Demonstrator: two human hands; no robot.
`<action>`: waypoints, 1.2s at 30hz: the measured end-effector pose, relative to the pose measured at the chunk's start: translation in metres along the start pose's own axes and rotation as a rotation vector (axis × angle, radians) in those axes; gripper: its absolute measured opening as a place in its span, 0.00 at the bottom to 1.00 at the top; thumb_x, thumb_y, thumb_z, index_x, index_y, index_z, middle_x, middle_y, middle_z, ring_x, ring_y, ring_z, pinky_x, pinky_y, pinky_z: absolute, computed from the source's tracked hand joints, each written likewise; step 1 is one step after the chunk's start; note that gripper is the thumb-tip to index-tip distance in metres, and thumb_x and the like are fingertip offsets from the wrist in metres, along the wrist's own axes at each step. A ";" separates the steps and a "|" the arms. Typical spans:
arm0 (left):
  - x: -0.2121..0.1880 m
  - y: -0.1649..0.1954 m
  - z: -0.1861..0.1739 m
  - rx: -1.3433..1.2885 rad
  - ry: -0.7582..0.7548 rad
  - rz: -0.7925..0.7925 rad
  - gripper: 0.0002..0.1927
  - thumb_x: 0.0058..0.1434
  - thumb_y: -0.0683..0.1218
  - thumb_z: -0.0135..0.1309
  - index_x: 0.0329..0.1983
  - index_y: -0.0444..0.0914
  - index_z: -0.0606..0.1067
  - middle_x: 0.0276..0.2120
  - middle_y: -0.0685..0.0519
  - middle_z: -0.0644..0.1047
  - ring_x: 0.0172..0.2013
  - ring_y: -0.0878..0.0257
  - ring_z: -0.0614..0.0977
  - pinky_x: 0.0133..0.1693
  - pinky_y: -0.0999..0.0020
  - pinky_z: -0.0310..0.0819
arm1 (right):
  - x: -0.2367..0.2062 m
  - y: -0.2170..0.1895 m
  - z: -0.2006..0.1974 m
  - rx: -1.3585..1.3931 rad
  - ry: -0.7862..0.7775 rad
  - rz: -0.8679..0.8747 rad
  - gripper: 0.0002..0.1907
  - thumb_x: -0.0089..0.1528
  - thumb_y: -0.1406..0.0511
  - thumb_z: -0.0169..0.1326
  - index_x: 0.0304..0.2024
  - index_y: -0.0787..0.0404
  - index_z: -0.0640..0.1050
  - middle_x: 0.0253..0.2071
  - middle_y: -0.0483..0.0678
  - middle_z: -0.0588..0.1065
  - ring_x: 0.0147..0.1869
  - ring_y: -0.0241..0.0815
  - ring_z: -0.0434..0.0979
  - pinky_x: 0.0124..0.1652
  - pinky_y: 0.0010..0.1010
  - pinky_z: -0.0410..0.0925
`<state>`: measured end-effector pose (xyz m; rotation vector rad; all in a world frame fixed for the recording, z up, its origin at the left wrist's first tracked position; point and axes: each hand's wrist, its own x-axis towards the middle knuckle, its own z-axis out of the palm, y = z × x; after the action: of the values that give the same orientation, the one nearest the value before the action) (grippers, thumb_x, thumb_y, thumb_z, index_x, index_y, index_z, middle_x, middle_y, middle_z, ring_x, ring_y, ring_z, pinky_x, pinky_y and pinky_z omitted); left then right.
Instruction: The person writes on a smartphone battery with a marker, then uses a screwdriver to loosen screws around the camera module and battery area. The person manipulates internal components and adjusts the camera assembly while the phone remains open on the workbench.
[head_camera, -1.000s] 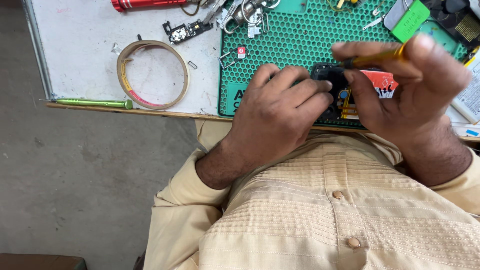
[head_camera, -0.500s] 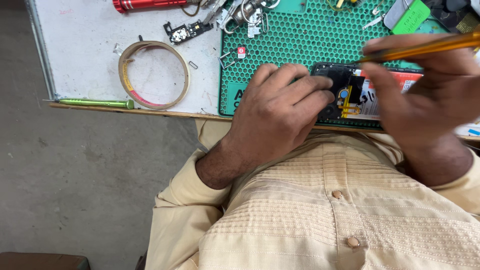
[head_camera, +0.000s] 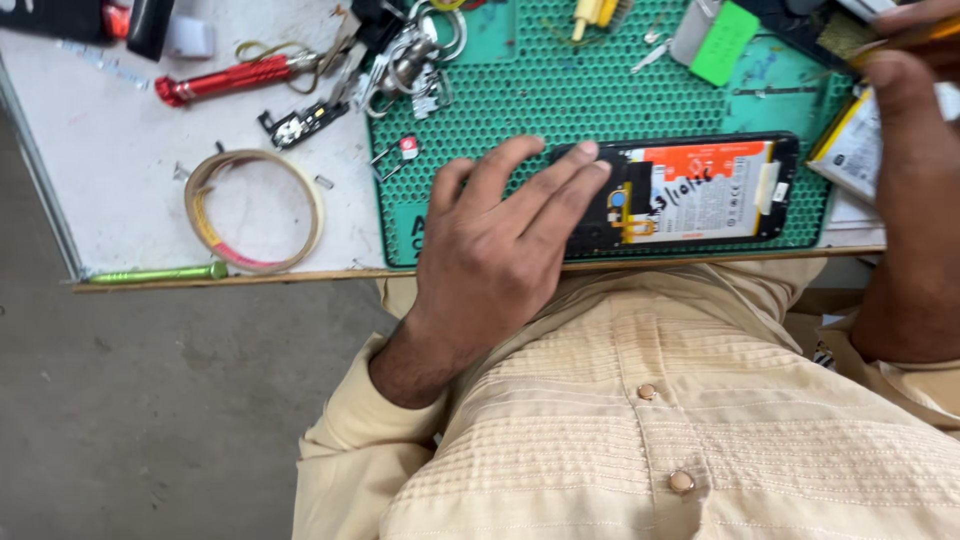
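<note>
An opened black phone (head_camera: 700, 190) lies back-up on the green mat (head_camera: 560, 100), its orange and white battery showing. My left hand (head_camera: 500, 240) rests flat on the phone's left end, fingers spread over it. My right hand (head_camera: 915, 130) is raised at the right edge of the view, shut on a thin yellow tool (head_camera: 900, 42) that points to the upper right. A second loose battery (head_camera: 850, 150) lies to the right of the phone, partly behind my right hand.
A tape roll (head_camera: 255, 210), a green pen-like tool (head_camera: 160, 272) and a red screwdriver (head_camera: 235, 78) lie on the white bench at left. Small metal parts and tweezers (head_camera: 410, 60) crowd the mat's top. A green card (head_camera: 722, 42) lies further right. Bare concrete floor shows below the bench edge.
My right hand has lifted off the phone and moved up to the right with the yellow tool. The phone's battery is now uncovered. My left hand stays on the phone's left end.
</note>
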<state>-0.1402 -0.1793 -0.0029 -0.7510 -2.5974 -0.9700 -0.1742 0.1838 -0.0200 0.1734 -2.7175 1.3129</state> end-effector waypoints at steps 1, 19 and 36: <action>0.001 0.001 0.000 0.016 0.000 0.005 0.17 0.71 0.39 0.56 0.63 0.39 0.77 0.62 0.56 0.78 0.60 0.54 0.75 0.55 0.57 0.63 | -0.001 -0.007 0.002 -0.038 -0.010 -0.020 0.11 0.78 0.67 0.53 0.60 0.67 0.73 0.55 0.50 0.74 0.55 0.35 0.73 0.57 0.22 0.68; 0.002 -0.001 -0.008 -0.066 0.120 -0.045 0.21 0.60 0.38 0.60 0.58 0.40 0.79 0.52 0.57 0.80 0.53 0.57 0.78 0.53 0.59 0.64 | 0.031 -0.042 0.021 -0.040 -0.130 -0.405 0.16 0.76 0.83 0.48 0.62 0.74 0.59 0.60 0.60 0.71 0.62 0.46 0.78 0.62 0.26 0.74; 0.002 -0.001 -0.009 -0.135 0.233 -0.081 0.19 0.62 0.34 0.57 0.56 0.40 0.79 0.51 0.58 0.81 0.51 0.60 0.79 0.51 0.64 0.65 | 0.024 -0.062 0.014 -0.070 -0.122 -0.338 0.12 0.76 0.82 0.48 0.60 0.75 0.65 0.59 0.60 0.71 0.62 0.44 0.77 0.62 0.26 0.72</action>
<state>-0.1412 -0.1854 0.0042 -0.5315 -2.3956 -1.1901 -0.1888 0.1332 0.0224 0.6928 -2.6686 1.1422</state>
